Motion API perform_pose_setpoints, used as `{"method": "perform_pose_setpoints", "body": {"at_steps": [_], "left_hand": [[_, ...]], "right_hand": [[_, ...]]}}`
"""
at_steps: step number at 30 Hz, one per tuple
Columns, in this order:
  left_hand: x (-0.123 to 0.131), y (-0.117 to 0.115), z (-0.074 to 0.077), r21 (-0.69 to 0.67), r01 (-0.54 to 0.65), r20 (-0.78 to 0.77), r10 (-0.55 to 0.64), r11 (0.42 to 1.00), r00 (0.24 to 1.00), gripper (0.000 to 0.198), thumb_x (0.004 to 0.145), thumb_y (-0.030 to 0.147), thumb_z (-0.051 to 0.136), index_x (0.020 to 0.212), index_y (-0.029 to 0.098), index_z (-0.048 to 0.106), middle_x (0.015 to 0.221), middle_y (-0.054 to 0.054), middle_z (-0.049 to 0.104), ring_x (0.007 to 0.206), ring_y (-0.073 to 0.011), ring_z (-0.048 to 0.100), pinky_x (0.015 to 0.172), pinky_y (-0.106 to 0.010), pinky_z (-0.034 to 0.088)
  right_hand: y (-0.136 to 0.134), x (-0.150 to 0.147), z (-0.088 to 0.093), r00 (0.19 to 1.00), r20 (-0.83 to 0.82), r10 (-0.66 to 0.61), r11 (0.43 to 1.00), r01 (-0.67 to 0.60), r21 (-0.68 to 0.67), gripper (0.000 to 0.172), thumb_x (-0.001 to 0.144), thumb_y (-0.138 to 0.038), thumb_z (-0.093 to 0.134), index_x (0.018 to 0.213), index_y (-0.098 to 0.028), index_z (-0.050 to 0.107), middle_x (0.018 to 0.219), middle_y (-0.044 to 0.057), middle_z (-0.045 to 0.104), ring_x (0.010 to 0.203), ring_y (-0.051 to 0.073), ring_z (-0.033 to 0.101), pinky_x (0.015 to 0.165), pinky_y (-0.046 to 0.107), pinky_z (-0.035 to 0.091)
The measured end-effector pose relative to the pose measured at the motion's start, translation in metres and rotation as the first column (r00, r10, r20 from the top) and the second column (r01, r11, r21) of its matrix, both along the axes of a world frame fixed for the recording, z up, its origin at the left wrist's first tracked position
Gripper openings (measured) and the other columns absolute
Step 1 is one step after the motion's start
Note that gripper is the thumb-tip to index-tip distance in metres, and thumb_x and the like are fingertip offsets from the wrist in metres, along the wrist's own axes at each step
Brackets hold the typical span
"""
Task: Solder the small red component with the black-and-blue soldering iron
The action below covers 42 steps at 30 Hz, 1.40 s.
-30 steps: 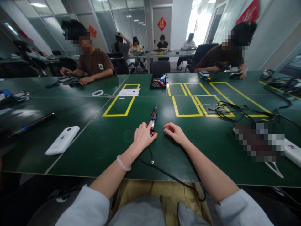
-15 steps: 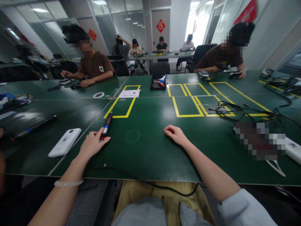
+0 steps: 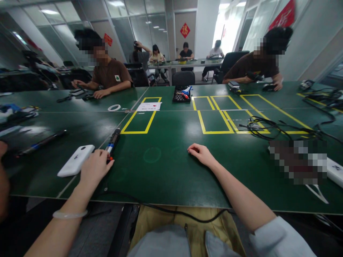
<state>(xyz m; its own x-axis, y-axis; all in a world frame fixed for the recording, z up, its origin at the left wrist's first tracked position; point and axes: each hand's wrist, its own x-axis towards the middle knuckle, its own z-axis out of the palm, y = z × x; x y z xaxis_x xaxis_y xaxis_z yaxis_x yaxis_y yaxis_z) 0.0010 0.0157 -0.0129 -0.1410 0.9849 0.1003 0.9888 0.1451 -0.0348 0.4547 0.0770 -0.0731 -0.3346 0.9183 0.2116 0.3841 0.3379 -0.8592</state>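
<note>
My left hand (image 3: 94, 167) grips the rear end of a black corded tool (image 3: 112, 140) with a blue band, lying on the green table (image 3: 171, 167) and pointing away from me. Its black cable (image 3: 166, 208) runs from the hand along the table's near edge and across my lap. A white flat device (image 3: 76, 160) lies just left of that hand. My right hand (image 3: 201, 153) rests on the table near the middle with its fingers loosely curled, and it holds nothing.
Yellow taped rectangles (image 3: 139, 121) mark the table further out. A black parts tray (image 3: 181, 94), a white paper (image 3: 148, 106) and a tape ring (image 3: 114, 107) lie beyond. Tangled black cables (image 3: 264, 127) sit at the right. Two people (image 3: 107, 73) work across the table.
My left hand has slid the corded tool from the table's middle to the left, ending beside the white device. The cable trails after it. The right hand has stayed put.
</note>
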Motion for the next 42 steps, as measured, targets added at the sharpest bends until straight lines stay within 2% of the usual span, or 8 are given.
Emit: {"method": "perform_pose_setpoints", "body": {"at_steps": [4,9,13,18,22,30,35,42], "left_hand": [[0.022,0.002,0.013,0.087,-0.109,-0.203,0.125,0.99,0.971,0.041,0.089,0.044,0.031,0.098,0.014,0.058,0.102,-0.016,0.061,0.085,-0.0318,0.06,0.066,-0.04,0.047],[0.086,0.018,0.03,0.167,0.047,0.208,-0.082,0.985,0.975,0.035,0.088,0.046,0.041,0.106,0.019,0.055,0.092,-0.007,0.066,0.085,-0.0246,0.064,0.075,-0.036,0.047],[0.163,0.039,0.025,0.15,0.386,0.659,-0.383,0.91,0.647,0.033,0.088,0.043,0.046,0.107,0.019,0.058,0.092,-0.004,0.066,0.085,-0.0173,0.062,0.079,-0.03,0.047],[0.234,0.063,-0.006,0.105,0.558,0.944,-0.259,0.823,0.204,0.05,0.085,0.037,0.055,0.129,0.015,0.048,0.075,0.001,0.057,0.069,-0.0121,0.056,0.07,-0.027,0.045],[0.255,0.066,-0.03,0.069,0.612,0.992,-0.117,0.788,0.039,0.073,0.083,0.033,0.059,0.146,0.013,0.026,0.071,0.004,0.054,0.066,-0.01,0.054,0.069,-0.026,0.043],[0.253,0.069,-0.052,0.085,0.548,0.995,-0.098,0.832,-0.006,0.062,0.089,0.035,0.05,0.143,0.012,0.03,0.071,0.0,0.062,0.063,-0.0099,0.057,0.066,-0.026,0.045],[0.252,0.071,-0.056,0.089,0.538,0.993,-0.116,0.838,0.017,0.034,0.087,0.04,0.053,0.104,0.011,0.057,0.073,-0.004,0.065,0.062,-0.0097,0.058,0.063,-0.024,0.045],[0.254,0.065,-0.051,0.134,0.538,0.984,-0.176,0.832,0.027,0.032,0.075,0.038,0.069,0.09,0.014,0.055,0.071,0.0,0.06,0.064,-0.0093,0.056,0.063,-0.024,0.044]], "right_hand": [[0.0,0.0,0.001,1.0,0.002,0.007,1.0,-0.007,0.002,0.019,0.085,-0.029,0.053,0.089,-0.016,0.066,0.08,0.003,0.068,0.067,0.014,0.057,0.065,0.026,0.042],[0.0,0.0,0.0,1.0,-0.013,0.013,1.0,-0.013,-0.013,0.018,0.085,-0.028,0.053,0.089,-0.016,0.066,0.08,0.003,0.068,0.068,0.014,0.057,0.065,0.026,0.043],[0.001,0.001,-0.001,0.999,-0.037,0.024,0.999,-0.025,-0.026,0.018,0.084,-0.029,0.054,0.09,-0.016,0.066,0.08,0.003,0.068,0.069,0.015,0.058,0.066,0.027,0.044],[0.003,0.001,-0.003,0.982,-0.165,0.094,0.991,-0.109,-0.084,0.023,0.081,-0.032,0.06,0.098,-0.016,0.063,0.081,0.002,0.066,0.067,0.013,0.058,0.066,0.027,0.045],[0.001,-0.003,-0.003,0.944,-0.266,0.197,0.966,-0.233,-0.113,0.034,0.081,-0.035,0.064,0.109,-0.018,0.057,0.083,0.002,0.066,0.068,0.013,0.059,0.066,0.026,0.047],[0.001,-0.008,-0.005,0.937,-0.308,0.163,0.967,-0.213,-0.137,0.029,0.08,-0.04,0.067,0.096,-0.017,0.058,0.082,0.003,0.066,0.069,0.013,0.06,0.064,0.026,0.047],[0.003,-0.007,-0.008,0.946,-0.307,0.106,0.984,-0.144,-0.104,0.026,0.079,-0.037,0.067,0.094,-0.017,0.058,0.08,0.001,0.062,0.065,0.011,0.056,0.061,0.024,0.044],[0.001,-0.007,-0.007,0.977,-0.188,0.105,0.991,-0.118,-0.064,0.03,0.081,-0.04,0.063,0.101,-0.019,0.056,0.084,0.002,0.063,0.069,0.013,0.057,0.065,0.026,0.045]]}}
